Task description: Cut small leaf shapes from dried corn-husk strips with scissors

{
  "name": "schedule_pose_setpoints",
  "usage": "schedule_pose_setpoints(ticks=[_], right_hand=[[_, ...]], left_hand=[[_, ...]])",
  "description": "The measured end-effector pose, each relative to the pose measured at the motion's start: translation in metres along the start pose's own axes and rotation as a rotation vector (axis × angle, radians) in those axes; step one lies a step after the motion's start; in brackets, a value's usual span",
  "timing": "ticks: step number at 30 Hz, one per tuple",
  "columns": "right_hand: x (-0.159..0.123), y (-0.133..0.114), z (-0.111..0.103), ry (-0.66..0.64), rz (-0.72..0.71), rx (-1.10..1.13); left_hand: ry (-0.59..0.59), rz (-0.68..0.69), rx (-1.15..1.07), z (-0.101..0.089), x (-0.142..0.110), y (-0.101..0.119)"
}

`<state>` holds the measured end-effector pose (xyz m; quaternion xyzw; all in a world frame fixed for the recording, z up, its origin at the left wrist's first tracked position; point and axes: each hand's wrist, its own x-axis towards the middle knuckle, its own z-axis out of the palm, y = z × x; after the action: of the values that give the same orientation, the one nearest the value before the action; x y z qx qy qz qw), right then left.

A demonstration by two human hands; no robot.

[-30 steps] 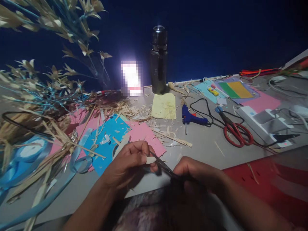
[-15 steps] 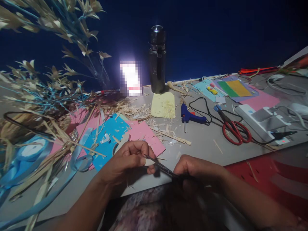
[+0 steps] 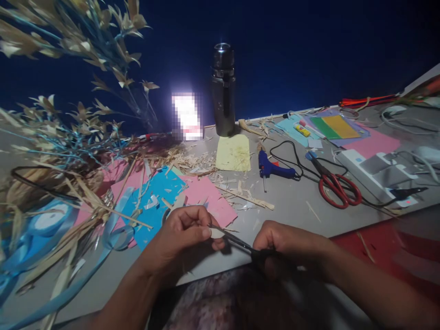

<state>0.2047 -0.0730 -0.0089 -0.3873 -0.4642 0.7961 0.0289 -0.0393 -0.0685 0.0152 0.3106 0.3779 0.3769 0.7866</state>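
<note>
Between the thumb and fingers of my left hand [image 3: 190,229] is pinched a small pale piece [image 3: 216,233], shaped like a petal; it looks like dried husk, though I cannot be sure. My right hand [image 3: 280,245] is closed round the dark handles of a pair of scissors [image 3: 239,242]. Their blades point left and lie along the upper edge of the pale piece, tips close to my left fingers. Both hands are above the table's near edge. Beyond my left hand lie pink paper [image 3: 208,199] and blue paper [image 3: 156,201] strewn with scraps.
A blue glue gun [image 3: 275,168], red-handled scissors [image 3: 338,188] and a power strip [image 3: 373,176] lie to the right. A dark flask [image 3: 224,98] stands at the back beside a bright blurred panel [image 3: 187,114]. Leftward are ribbon [image 3: 118,236], husk strips and tall dried-flower stems [image 3: 120,59].
The scissors' blades have come up against the pale piece, which shows smaller than before. My right hand has shifted slightly right. The view has tilted a little.
</note>
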Motion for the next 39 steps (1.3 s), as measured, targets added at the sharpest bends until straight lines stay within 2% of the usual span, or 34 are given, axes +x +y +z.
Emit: schedule_pose_setpoints(ticks=[9,18,26,39], right_hand=[[0.004,0.003,0.002,0.026,-0.067,0.01],[0.005,0.003,0.0,-0.018,-0.047,-0.01],[0.005,0.004,0.002,0.04,-0.056,-0.039],[0.012,0.014,0.004,0.046,-0.128,0.04]], left_hand=[[0.236,0.117,0.134,-0.001,-0.007,-0.012],[0.26,0.075,0.261,0.0,-0.014,-0.01],[0.333,0.113,0.381,0.003,-0.016,-0.011],[0.428,0.116,0.264,0.009,-0.016,-0.016]])
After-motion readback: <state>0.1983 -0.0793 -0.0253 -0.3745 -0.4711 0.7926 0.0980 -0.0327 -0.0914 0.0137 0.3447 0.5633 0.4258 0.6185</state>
